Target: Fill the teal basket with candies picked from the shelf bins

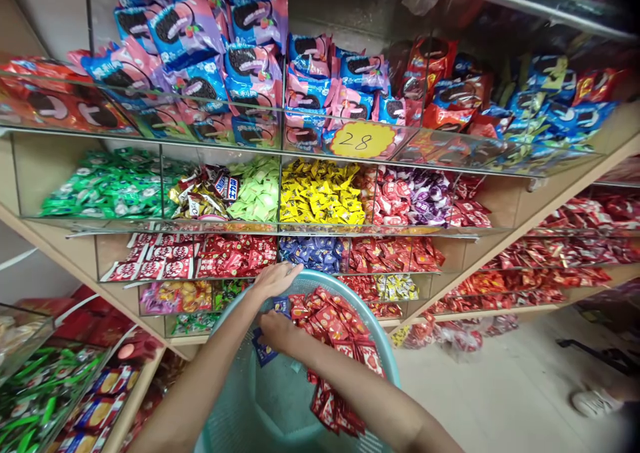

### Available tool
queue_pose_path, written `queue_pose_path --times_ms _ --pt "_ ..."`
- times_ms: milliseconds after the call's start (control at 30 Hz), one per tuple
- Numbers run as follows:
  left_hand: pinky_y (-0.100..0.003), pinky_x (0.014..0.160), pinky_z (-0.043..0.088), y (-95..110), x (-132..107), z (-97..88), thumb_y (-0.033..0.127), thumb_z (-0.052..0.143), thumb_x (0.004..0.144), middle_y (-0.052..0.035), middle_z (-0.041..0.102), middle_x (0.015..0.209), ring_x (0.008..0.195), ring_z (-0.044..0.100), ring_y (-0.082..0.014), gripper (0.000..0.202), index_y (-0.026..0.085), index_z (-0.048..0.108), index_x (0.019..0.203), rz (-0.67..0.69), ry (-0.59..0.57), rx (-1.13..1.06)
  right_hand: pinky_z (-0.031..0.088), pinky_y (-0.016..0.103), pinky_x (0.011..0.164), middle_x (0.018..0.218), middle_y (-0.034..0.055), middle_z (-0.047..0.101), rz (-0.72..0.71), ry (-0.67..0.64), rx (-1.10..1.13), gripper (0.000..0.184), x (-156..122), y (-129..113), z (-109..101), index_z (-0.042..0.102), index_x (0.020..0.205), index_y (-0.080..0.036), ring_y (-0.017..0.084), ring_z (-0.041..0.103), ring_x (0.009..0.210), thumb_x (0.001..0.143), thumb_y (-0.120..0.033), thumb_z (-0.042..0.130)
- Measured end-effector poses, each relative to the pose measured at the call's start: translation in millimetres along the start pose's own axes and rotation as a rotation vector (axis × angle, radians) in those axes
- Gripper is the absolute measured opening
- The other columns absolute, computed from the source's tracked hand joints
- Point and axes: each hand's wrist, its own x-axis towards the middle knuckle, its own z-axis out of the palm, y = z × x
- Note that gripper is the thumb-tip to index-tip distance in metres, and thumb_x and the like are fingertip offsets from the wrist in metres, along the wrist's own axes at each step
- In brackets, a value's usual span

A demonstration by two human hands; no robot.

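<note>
head view, single frame.

item 1. a round pale teal plastic basket with perforated wall [240, 400] fills the lower centre of the frame, its mouth open toward the camera. a heap of red wrapped sweets [335, 333] lies against its right side.

item 2. the right hand [276, 330] enters from the lower right and sits inside the basket, just left of the red heap. its fingers are curled down and appear to pinch a small dark blue foil packet [262, 354], which shows below the knuckles. a second blue packet [281, 304] lies just above the hand, touching the red heap.

item 3. the left hand [277, 278] comes from the lower left and rests on the basket's far rim. its fingers are stretched, together and slack, grasping nothing visible. the fingertips point to the upper right, at the shelf bin of blue wrapped sweets [313, 252] just beyond.

item 4, handling, as a judgement. the pinch is best kept on one edge of the blue packet, with the packet lifted clear so that no red wrapper rides along. the left hand steadies the rim.

item 5, orientation. the held packet is partly hidden. its long axis appears to run from upper left to lower right of the frame, flat against the basket wall.

item 6, surroundings. a yellow price tag marked 28 [361, 139] sits at upper centre. another person's white shoe [593, 403] is at lower right.
</note>
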Motion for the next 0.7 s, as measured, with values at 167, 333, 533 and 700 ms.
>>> queue_pose_path --times_ms 167,333,533,700 --pt "-0.032 0.078 0.041 1 -2 -1.7 0.062 0.015 0.082 -0.0037 0.064 0.102 0.09 0.059 -0.0238 0.063 0.024 0.063 0.094 -0.005 0.002 -0.004 0.047 0.031 0.077 0.095 0.0148 0.061 0.015 0.054 -0.029 0.023 4 2 5 0.058 0.098 -0.008 0.022 0.059 0.09 0.077 -0.01 0.049" --pt "-0.031 0.078 0.04 3 -2 -2.4 0.063 0.013 0.082 -0.0036 0.064 0.1 0.09 0.059 -0.0229 0.064 0.024 0.064 0.091 -0.011 0.012 0.002 0.049 0.032 0.071 0.114 0.016 0.05 0.029 0.233 0.033 0.043 -3 3 3 0.042 0.119 -0.012 0.02 0.06 0.084 0.077 -0.011 0.049" --pt "-0.031 0.078 0.04 1 0 -0.6 0.063 0.012 0.082 -0.0035 0.065 0.098 0.089 0.059 -0.0229 0.065 0.024 0.064 0.092 0.003 0.014 -0.007 0.045 0.028 0.07 0.099 0.0076 0.055 0.004 0.34 0.131 0.017 -32 16 -10 0.053 0.097 -0.017 0.017 0.058 0.081 0.082 -0.023 0.046" --pt "-0.03 0.077 0.041 -1 0 0.3 0.064 0.01 0.082 -0.0036 0.064 0.1 0.09 0.059 -0.0224 0.067 0.025 0.063 0.094 0.033 0.009 -0.012 0.041 0.025 0.073 0.087 0.0041 0.059 0.217 0.601 0.263 0.022 -41 70 -40 0.056 0.086 -0.019 0.015 0.056 0.08 0.087 -0.024 0.034"
